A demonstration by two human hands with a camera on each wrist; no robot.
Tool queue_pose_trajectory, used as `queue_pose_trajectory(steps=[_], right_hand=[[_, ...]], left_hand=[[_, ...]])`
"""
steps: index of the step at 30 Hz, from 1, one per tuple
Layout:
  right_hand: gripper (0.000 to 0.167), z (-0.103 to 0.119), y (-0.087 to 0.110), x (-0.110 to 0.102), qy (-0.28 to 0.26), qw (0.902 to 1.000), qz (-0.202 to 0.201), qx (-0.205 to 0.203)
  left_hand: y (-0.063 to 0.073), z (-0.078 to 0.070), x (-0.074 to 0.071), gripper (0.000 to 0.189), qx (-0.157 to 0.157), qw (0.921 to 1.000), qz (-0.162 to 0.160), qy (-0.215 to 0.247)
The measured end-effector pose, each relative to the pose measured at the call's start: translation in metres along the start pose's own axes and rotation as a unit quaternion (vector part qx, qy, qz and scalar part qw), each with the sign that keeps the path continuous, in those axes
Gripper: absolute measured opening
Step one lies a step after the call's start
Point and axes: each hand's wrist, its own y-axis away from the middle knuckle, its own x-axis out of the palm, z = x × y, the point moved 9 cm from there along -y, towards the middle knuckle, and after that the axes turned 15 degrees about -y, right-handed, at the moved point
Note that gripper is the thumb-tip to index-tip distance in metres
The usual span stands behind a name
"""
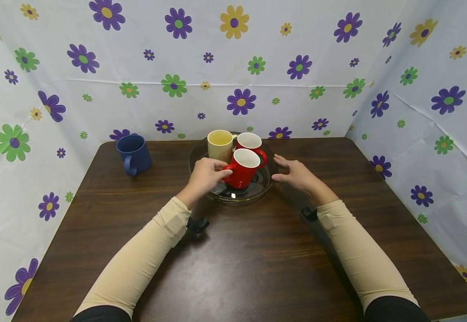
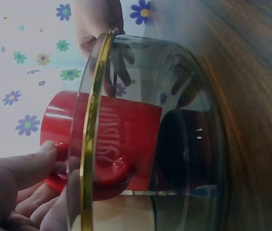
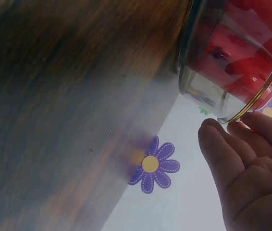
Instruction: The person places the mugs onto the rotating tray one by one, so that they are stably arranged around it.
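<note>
A clear glass bowl (image 1: 236,202) with a gold rim stands on the table and holds two red mugs and a yellow mug (image 1: 219,150). My left hand (image 1: 204,176) pinches the handle of the front red mug (image 1: 242,175) between thumb and fingers. In the left wrist view that red mug (image 2: 136,125) shows pale lettering through the glass. Behind it is the other red mug (image 1: 250,141), its handle on the right. My right hand (image 1: 297,175) is beside the bowl's right rim, fingers spread and slightly bent; whether the fingertips touch the rim I cannot tell.
A blue mug (image 1: 136,154) stands upright at the table's back left, handle toward the front. The dark wooden table (image 1: 233,268) meets a white cloth (image 1: 136,103) with printed flowers at the back and sides.
</note>
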Motion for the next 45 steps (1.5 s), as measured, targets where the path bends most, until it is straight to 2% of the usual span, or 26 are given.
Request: queue_pose_trajectory(steps=[5,9,16,30,35,41,45], right_hand=[[0.077,-0.002,0.000,0.000,0.000,1.0000,-0.001,0.003],[0.076,-0.002,0.000,-0.001,0.000,1.0000,-0.003,0.003],[0.076,-0.001,-0.001,0.000,0.005,1.0000,-0.002,-0.002],[0.075,0.000,-0.001,-0.001,0.016,0.9999,0.001,-0.006],[0.076,0.000,-0.001,-0.001,0.016,0.9999,0.000,-0.005],[0.075,-0.003,0.000,0.002,-0.006,1.0000,0.005,-0.006],[0.071,-0.001,0.001,0.004,0.014,0.9997,0.014,-0.011]], left_hand=[[-0.001,-0.005,0.000,0.027,0.016,0.9988,0.002,-0.046],[0.000,-0.009,0.001,0.025,0.023,0.9978,0.001,-0.062],[-0.001,-0.010,0.009,0.016,0.050,0.9929,0.004,-0.108],[-0.004,-0.018,0.013,0.018,0.066,0.9880,0.001,-0.140],[-0.005,-0.020,0.015,0.016,0.078,0.9875,0.000,-0.137],[-0.003,-0.019,0.018,0.014,0.076,0.9882,0.003,-0.133],[-0.002,-0.021,0.018,0.015,0.083,0.9877,0.000,-0.132]])
